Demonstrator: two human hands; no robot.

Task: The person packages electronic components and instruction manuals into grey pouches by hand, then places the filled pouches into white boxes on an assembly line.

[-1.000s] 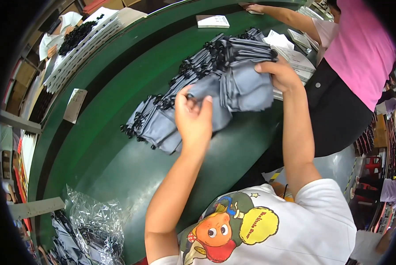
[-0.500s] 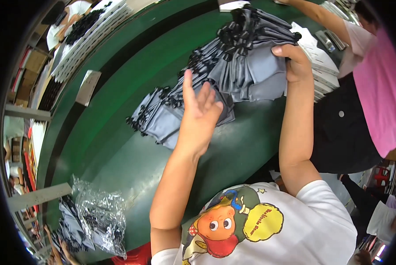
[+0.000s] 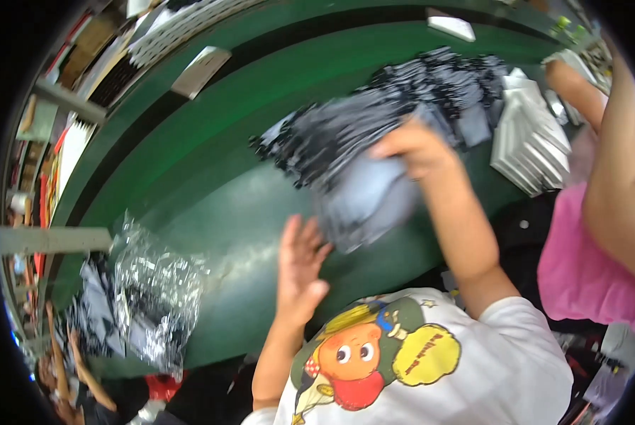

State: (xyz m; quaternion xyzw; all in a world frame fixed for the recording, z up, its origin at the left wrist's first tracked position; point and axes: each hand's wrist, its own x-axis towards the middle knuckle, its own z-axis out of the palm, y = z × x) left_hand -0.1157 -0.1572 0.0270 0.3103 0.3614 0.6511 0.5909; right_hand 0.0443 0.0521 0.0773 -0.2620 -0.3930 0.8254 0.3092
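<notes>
Grey drawstring pouches with black cord ends are heaped in a long pile (image 3: 466,88) across the green table. My right hand (image 3: 420,152) grips a bundle of the same grey pouches (image 3: 367,195) by its right edge, thumb on top. That bundle is smeared by motion, and where it parts from the pile behind it is hard to tell. My left hand (image 3: 300,273) is just left of the bundle, palm turned toward it, fingers apart and holding nothing.
Clear plastic bags (image 3: 158,290) with dark items lie at the left, beside more grey pouches (image 3: 101,304). White flat packs (image 3: 534,142) are stacked at right, near a person in pink (image 3: 594,255). Another person's arms (image 3: 83,365) reach in at lower left.
My right hand has brought the bundle left and nearer to me. The left hand has drawn back from above the pile, toward my body. My view has shifted too.
</notes>
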